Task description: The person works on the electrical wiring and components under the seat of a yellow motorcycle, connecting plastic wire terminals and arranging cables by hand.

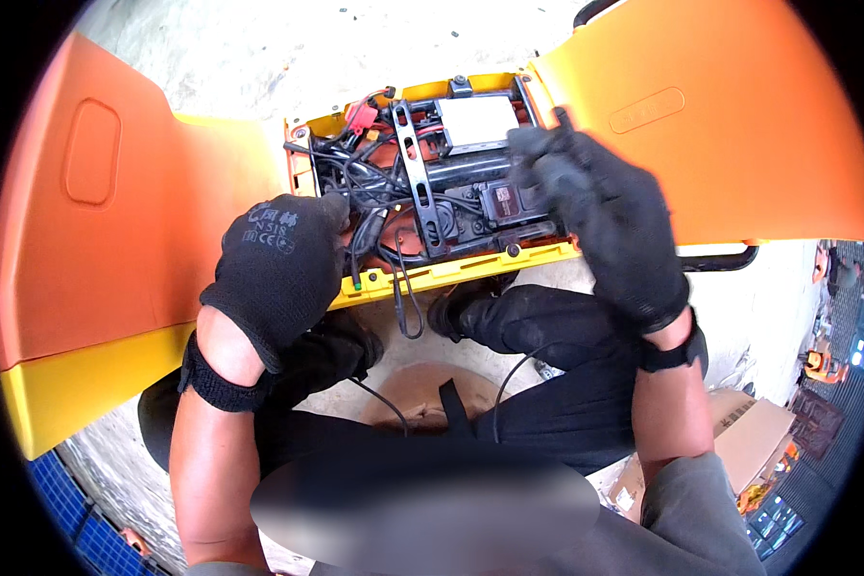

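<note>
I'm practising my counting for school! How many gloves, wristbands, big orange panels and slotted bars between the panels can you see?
Black knitted work gloves: 2
Black fabric wristbands: 2
Big orange moulded panels: 2
Long black slotted bar: 1
Total: 7

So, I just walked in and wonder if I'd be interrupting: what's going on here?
A person has both gloved hands at an open compartment between orange panels. The left hand is by the black cables at its left end; whether it grips one is hidden. The right hand, blurred, is at the right end, and I can't tell if it holds anything. A slotted black bar crosses the compartment, and a cable loop hangs past the yellow near edge.
</note>
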Demonstrator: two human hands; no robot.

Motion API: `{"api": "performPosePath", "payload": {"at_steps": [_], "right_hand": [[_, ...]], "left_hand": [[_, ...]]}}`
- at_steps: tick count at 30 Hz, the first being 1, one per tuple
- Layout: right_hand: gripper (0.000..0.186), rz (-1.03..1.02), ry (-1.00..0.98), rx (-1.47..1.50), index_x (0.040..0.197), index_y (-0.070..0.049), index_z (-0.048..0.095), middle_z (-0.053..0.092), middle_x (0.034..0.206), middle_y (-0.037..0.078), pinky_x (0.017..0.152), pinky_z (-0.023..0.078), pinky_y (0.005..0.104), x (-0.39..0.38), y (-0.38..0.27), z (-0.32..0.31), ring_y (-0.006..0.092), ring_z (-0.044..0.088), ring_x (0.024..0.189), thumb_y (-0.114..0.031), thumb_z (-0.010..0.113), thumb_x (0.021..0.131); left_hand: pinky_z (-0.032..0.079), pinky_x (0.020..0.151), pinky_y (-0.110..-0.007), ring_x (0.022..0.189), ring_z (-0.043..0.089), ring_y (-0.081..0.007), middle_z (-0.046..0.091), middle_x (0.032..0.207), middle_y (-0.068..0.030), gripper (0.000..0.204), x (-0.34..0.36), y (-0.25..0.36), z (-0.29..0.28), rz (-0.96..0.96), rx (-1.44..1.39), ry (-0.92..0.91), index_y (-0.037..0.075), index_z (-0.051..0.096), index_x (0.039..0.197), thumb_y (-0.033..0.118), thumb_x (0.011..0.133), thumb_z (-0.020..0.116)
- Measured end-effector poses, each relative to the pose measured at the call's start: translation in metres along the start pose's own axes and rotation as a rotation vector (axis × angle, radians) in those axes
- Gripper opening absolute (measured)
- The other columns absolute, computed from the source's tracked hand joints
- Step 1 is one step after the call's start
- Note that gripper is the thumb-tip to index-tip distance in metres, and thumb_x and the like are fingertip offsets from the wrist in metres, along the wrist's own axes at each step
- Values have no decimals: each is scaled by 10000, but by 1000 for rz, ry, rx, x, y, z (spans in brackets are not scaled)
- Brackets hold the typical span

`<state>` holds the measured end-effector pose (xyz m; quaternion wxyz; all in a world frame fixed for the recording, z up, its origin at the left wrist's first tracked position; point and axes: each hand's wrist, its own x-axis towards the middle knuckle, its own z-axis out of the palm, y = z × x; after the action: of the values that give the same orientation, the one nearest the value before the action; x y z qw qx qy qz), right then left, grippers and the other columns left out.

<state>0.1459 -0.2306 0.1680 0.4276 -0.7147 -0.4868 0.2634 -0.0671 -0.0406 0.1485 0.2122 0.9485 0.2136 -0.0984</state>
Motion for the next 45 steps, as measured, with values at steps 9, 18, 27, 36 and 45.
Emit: {"api": "performPosePath", "payload": {"at_steps": [9,18,27,36,45], "right_hand": [[313,-88,-137,-51,1244,-34,659,671,1168,218,891,528,416,-3,-3,41,366,668,1014,-179,587,976],[322,-57,-185,17,1265,-66,655,649,1264,184,997,495,411,3,-9,42,335,626,1187,-111,599,951],[323,-220,-149,3,1276,-39,645,659,1265,151,995,502,378,8,4,43,279,636,1173,-57,573,962],[546,67,188,296,1238,25,643,697,1119,109,918,517,311,7,4,-4,167,651,975,-413,356,1083],[528,-54,276,94,1283,42,616,706,1075,114,849,518,295,9,-1,-9,150,635,882,-378,353,1099]], "left_hand": [[523,718,-436,798,657,-388,671,872,-212,156,1,0,1,167,-319,65,3,679,1010,74,887,614],[530,744,-411,836,671,-367,681,921,-218,189,-1,-1,2,195,-401,95,-14,679,1057,62,893,625],[535,768,-394,825,672,-343,691,952,-205,206,-1,0,-3,169,-467,171,-2,679,1061,34,866,625],[515,721,-455,820,648,-389,669,861,-202,97,3,-8,-14,-35,-130,207,14,669,922,59,849,624],[504,712,-480,811,637,-397,647,808,-198,20,-7,-10,-13,-100,54,154,52,619,839,68,847,611]]}}
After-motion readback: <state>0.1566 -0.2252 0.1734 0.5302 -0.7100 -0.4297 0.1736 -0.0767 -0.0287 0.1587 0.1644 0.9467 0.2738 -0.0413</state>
